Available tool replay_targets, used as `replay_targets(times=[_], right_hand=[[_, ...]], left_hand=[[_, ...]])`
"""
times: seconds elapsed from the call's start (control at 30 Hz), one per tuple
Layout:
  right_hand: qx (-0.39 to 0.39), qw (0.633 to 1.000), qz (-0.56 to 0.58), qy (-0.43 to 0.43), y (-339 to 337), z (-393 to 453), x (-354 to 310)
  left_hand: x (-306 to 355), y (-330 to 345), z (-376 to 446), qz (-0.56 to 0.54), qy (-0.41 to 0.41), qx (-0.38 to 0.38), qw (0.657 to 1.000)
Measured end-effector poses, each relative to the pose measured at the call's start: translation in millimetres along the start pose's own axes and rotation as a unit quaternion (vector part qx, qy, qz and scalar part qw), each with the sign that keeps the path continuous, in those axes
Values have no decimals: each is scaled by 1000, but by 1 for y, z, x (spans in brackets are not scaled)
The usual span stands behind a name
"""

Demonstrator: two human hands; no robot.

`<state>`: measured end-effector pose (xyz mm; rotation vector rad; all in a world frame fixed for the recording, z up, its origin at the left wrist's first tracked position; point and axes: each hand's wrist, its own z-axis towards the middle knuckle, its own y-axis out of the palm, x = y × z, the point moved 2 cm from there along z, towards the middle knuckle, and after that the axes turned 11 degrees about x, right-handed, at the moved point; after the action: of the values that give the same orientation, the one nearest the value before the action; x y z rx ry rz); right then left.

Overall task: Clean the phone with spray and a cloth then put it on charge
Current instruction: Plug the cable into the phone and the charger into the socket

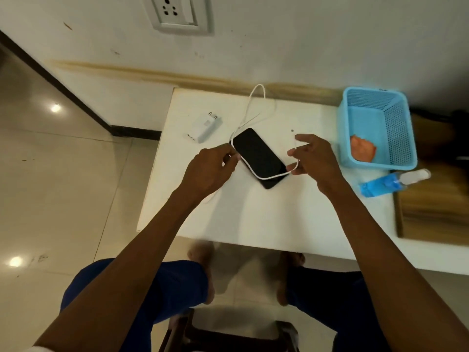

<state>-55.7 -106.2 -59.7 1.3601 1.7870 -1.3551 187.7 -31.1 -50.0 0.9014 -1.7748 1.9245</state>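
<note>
From the head camera, a white table (253,219) is seen from above, set against a pale wall (304,47). A black phone (258,156) lies flat on the table, screen up and dark, turned at a slant between the two hands. A white cable (256,107) is draped across the phone's near end and loops away over the table toward the wall.

The cable is pinched by the left hand (210,171) at the phone's left edge, with the fingers curled in close around it. The other stretch of cable is held by the right hand (314,161) just beside the phone's right corner; thumb and fingers are closed narrowly on it, and the free plug end stands up above the fingers.

A white charger (204,128) is seen lying on the table to the left of the phone, apart from it, its two pins pointing toward the wall. No cable can be seen joined to it.

At the right end of the table a blue basket (396,158) stands near the wall, and an orange cloth (363,151) lies inside it in the near corner. A blue spray bottle (385,184) with a clear cap is laid on its side just in front of the basket.

A wall socket (177,13) is mounted on the wall above the table. Below the table edge, knees in blue trousers (177,288) and a dark stool (228,336) are seen over the glossy tiled floor (50,199).
</note>
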Motion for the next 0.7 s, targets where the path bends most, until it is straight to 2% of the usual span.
replay_targets(times=[0.07, 0.17, 0.3, 0.4, 0.5, 0.6, 0.7], right_hand=[[-31, 997, -74, -8, -3, -3, 10], [-27, 991, -127, -19, -8, -5, 18], [-25, 982, -185, -33, -13, -7, 26], [-37, 976, -210, -41, -13, -8, 29], [-46, 975, -214, -39, -16, -9, 35], [-50, 975, -214, -43, -21, -10, 40], [-38, 959, -268, -88, -18, -13, 40]], left_hand=[[6, 4, 1, -43, -19, 16, 999], [19, 12, -2, -125, -28, 10, 992], [40, 28, -7, -203, -38, -40, 978], [48, 42, -12, -99, 43, -83, 991], [46, 47, -9, 66, 95, -65, 991], [39, 41, -4, 172, 56, -27, 983], [32, 35, -4, 218, 2, -2, 976]])
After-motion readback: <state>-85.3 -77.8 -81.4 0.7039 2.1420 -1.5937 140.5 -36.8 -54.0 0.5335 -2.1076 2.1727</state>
